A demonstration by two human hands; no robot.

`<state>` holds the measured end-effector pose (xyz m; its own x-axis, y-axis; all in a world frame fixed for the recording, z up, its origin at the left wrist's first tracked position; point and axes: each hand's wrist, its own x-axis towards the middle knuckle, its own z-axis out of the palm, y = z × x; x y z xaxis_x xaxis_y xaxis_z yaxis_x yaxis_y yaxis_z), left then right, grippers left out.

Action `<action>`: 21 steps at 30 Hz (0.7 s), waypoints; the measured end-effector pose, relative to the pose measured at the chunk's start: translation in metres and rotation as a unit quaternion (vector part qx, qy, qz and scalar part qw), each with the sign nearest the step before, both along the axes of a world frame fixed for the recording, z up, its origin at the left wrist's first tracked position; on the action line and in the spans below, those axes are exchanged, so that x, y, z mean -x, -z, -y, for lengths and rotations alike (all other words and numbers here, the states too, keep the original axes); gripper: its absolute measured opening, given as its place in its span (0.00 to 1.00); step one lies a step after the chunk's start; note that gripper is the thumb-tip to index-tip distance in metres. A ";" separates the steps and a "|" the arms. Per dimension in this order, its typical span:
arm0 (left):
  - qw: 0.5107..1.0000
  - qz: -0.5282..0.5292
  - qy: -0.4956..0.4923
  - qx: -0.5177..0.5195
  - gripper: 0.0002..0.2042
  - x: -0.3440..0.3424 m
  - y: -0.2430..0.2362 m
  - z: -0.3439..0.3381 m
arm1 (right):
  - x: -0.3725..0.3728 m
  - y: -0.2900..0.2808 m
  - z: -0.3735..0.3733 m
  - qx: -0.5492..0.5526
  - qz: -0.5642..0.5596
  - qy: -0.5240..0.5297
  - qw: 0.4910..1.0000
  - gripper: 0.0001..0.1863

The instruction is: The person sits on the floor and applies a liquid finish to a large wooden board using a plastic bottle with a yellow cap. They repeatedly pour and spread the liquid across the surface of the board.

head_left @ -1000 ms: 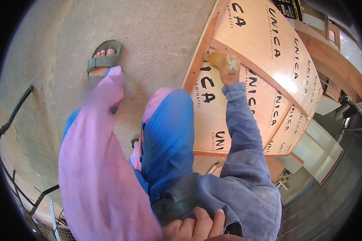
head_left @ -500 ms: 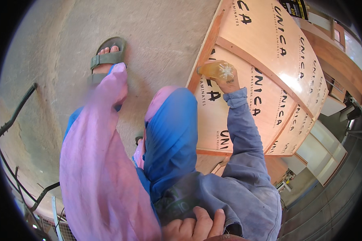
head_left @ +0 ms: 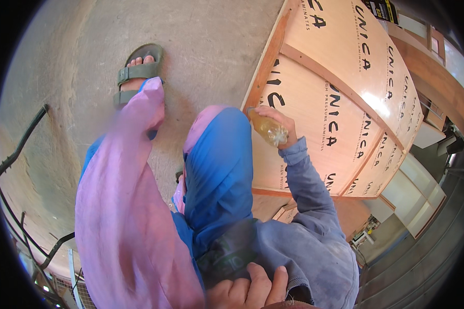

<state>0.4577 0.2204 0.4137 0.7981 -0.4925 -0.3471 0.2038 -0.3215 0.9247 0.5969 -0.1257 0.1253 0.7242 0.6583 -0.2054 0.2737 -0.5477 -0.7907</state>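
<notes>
My right hand [head_left: 286, 129] grips a clear plastic bottle [head_left: 267, 126] of amber liquid, its narrow end at the wooden edge strip [head_left: 260, 74] of a laminate-covered panel structure [head_left: 325, 129], close beside my knee in blue-and-pink trousers [head_left: 214, 159]. My left hand [head_left: 247, 288] lies low in the view against my dark shirt, fingers slightly bent and apart, its palm hidden.
Concrete floor [head_left: 72, 67] spreads on the left, with my sandaled foot [head_left: 136, 72] on it. Black bent bars or tubes [head_left: 23, 134] are at the left rim. Wooden boards [head_left: 423, 72], white panels [head_left: 415, 193] and grey ribbed sheeting [head_left: 428, 257] lie to the right.
My right hand and the bottle have moved down along the wooden edge toward my knee, and the bottle is turned more steeply. My left hand has stayed in place.
</notes>
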 end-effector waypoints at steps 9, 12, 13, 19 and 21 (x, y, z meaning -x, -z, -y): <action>0.998 -0.021 0.038 0.036 0.26 -0.007 0.001 -0.005 | -0.116 0.050 0.033 -0.200 -0.098 0.266 0.938 0.24; 0.998 -0.029 0.047 0.028 0.26 -0.004 0.001 -0.003 | -0.112 0.051 0.043 0.107 0.133 0.163 0.972 0.23; 0.999 -0.033 0.035 0.018 0.26 -0.001 0.000 0.002 | -0.098 0.033 0.017 0.055 0.063 0.153 0.985 0.23; 0.996 -0.044 0.065 0.051 0.25 -0.008 0.001 -0.003 | -0.096 0.050 -0.007 -0.186 0.023 0.257 0.948 0.22; 0.993 -0.055 0.088 0.062 0.26 -0.015 0.002 -0.007 | -0.111 0.052 0.002 0.032 0.212 0.235 0.948 0.19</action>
<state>0.4726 0.2275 0.4119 0.6568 -0.6649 -0.3557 0.2568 -0.2463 0.9346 0.7080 -0.1277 0.0736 0.9608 0.2392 0.1405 0.2734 -0.7310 -0.6252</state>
